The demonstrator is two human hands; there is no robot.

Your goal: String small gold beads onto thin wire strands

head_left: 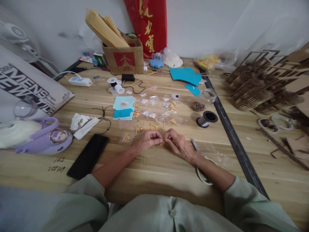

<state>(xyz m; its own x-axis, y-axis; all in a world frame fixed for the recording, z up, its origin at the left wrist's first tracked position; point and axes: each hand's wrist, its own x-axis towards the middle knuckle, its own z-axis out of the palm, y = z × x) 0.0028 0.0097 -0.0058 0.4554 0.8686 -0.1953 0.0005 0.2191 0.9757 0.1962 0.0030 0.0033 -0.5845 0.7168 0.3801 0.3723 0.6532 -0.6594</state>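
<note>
My left hand (pixel 151 140) is closed in a pinch near the table's front. My right hand (pixel 178 144) faces it, fingers curled together, the fingertips almost meeting. Small gold bits (pixel 163 143) show between the fingertips; whether they are strung is too fine to tell. Faint thin lines, perhaps thread, run below my left hand. Just beyond lie clear bags of gold beads (pixel 139 128), with another gold bead bag (pixel 126 138) to the left. Scissors (pixel 196 146) with pale handles lie partly under my right forearm. A spool of fine line (pixel 207 119) stands to the right.
Silver bead packets (pixel 152 115) lie farther back beside blue cards (pixel 123 113). A black phone (pixel 88 156) lies by my left forearm, near a purple toy-like container (pixel 45 137). A cardboard box (pixel 126 58) stands at the back. Brown wooden frames (pixel 260 82) are stacked at right.
</note>
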